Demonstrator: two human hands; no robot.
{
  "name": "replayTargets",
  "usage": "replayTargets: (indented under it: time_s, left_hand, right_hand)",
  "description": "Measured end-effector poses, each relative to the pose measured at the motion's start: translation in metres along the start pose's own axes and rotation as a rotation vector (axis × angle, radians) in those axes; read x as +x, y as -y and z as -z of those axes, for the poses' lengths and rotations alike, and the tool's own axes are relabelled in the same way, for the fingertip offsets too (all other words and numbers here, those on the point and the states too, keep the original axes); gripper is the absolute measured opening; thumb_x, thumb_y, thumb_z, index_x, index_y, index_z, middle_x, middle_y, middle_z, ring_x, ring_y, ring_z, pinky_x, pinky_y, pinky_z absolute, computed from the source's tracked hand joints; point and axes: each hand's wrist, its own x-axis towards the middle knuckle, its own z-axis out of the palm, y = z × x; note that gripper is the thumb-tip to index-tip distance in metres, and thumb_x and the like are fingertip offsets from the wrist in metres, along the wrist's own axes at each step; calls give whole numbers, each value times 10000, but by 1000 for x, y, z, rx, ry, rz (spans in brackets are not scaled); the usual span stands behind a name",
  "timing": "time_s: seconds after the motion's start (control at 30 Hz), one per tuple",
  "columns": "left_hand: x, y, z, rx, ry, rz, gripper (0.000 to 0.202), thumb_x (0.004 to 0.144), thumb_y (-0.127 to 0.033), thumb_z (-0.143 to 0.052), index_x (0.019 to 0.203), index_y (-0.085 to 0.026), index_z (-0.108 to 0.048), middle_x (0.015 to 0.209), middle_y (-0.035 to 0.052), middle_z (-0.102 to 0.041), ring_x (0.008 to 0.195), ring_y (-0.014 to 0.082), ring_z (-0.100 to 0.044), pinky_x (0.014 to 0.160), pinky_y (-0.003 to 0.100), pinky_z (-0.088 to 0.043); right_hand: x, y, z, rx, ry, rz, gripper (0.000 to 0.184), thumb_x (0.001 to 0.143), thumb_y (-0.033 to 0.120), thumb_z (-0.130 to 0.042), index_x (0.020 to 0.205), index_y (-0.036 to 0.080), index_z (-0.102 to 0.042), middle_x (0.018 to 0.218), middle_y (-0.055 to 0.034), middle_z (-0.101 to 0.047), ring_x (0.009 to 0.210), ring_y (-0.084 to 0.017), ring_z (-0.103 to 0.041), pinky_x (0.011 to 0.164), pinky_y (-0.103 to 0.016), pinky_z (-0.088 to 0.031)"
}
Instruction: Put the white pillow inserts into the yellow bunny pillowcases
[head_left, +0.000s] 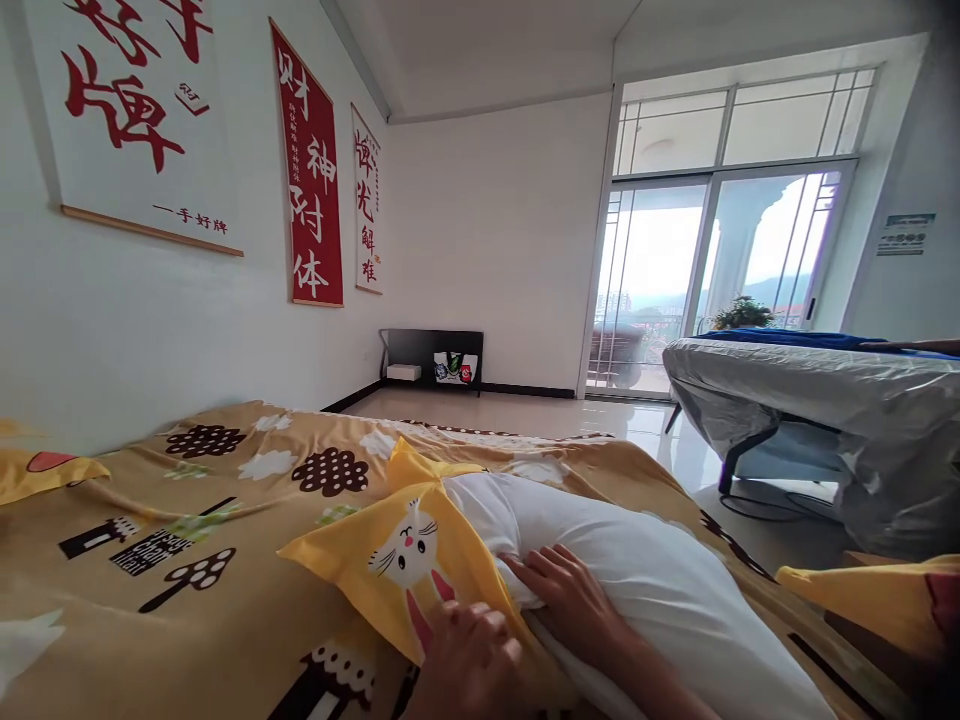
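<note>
A yellow pillowcase (pixel 360 565) printed with a white cat lies on a patterned blanket, partly drawn over one end of a white pillow (pixel 675 570). My left hand (pixel 472 650) is closed, fingers curled on the pillowcase near its opening. Beside it, my right hand (pixel 566 595) grips the white pillow by the pillowcase's edge, its fingertips pressed into a fold. Most of the pillow sticks out to the right, bare. Some of the pillowcase's near side is hidden by my left hand.
The brown blanket (pixel 247 520) spreads under everything. More yellow cloth lies at the far left (pixel 52 475) and right (pixel 870 595). A plastic-covered table (pixel 810 385) stands at right, before sliding glass doors (pixel 720 270). A low black shelf (pixel 409 350) is by the back wall.
</note>
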Motion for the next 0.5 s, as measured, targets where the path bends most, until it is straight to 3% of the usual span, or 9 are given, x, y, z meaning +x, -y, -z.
replayTargets:
  time_s: [0.03, 0.1, 0.17, 0.2, 0.27, 0.33, 0.4, 0.5]
  left_hand:
    - [-16, 8, 12, -17, 63, 161, 377, 930, -357, -343, 731, -211, -627, 718, 81, -643, 721, 205, -599, 692, 333, -411]
    - [-44, 26, 37, -67, 311, 582, 487, 929, -450, -311, 641, -206, -619, 610, 74, -619, 622, 206, -593, 603, 304, -410]
    - [-63, 44, 57, -180, 466, 933, 509, 870, -598, -370, 739, -204, -665, 719, 83, -682, 712, 249, -635, 631, 312, -444]
    - [-67, 51, 64, -295, 474, 1035, 525, 825, -655, -411, 827, -204, -680, 835, 91, -709, 804, 273, -646, 691, 330, -467]
    - [-68, 61, 66, -613, 390, 1100, 594, 743, -725, -475, 942, -201, -673, 1026, 103, -701, 941, 293, -630, 820, 363, -472]
    - [-61, 63, 55, -892, 296, 1103, 647, 675, -778, -510, 917, -199, -667, 1010, 105, -697, 907, 282, -629, 827, 373, -474]
    - [-53, 58, 37, -987, 225, 1184, 672, 637, -823, -497, 820, -194, -647, 798, 87, -681, 718, 251, -617, 687, 368, -479]
    - [-41, 47, 13, -921, 148, 1342, 689, 581, -879, -460, 652, -200, -554, 493, 4, -488, 470, 182, -480, 505, 323, -388]
  right_hand:
    - [-11, 0, 2, -15, -42, 9, 512, 783, 171, -566, 1289, 239, -531, 1034, -26, -686, 896, -189, -605, 804, -316, -416]
    - [-27, 5, 6, -91, -150, 53, 606, 730, 161, -551, 1332, 196, -490, 1179, -66, -643, 1033, -221, -565, 910, -356, -380]
    - [-32, 13, 9, -204, -250, 118, 639, 701, 182, -545, 1337, 173, -483, 1292, -95, -582, 1170, -269, -487, 1000, -422, -298]
    - [-31, 17, 10, -252, -276, 143, 654, 697, 202, -547, 1347, 183, -474, 1332, -99, -552, 1210, -294, -452, 1017, -461, -264]
    - [-24, 25, 7, -298, -273, 141, 695, 689, 246, -567, 1373, 234, -446, 1352, -96, -533, 1207, -336, -444, 998, -525, -252]
    - [-15, 29, 1, -295, -215, 79, 745, 666, 262, -599, 1390, 270, -422, 1272, -106, -584, 1106, -354, -506, 933, -544, -310]
    - [-7, 30, -7, -293, -147, -9, 731, 674, 220, -607, 1384, 249, -434, 1104, -114, -645, 960, -324, -566, 842, -496, -388]
    - [-1, 31, -19, -258, -53, -56, 545, 765, 124, -554, 1302, 206, -513, 942, -84, -662, 824, -246, -601, 734, -379, -440]
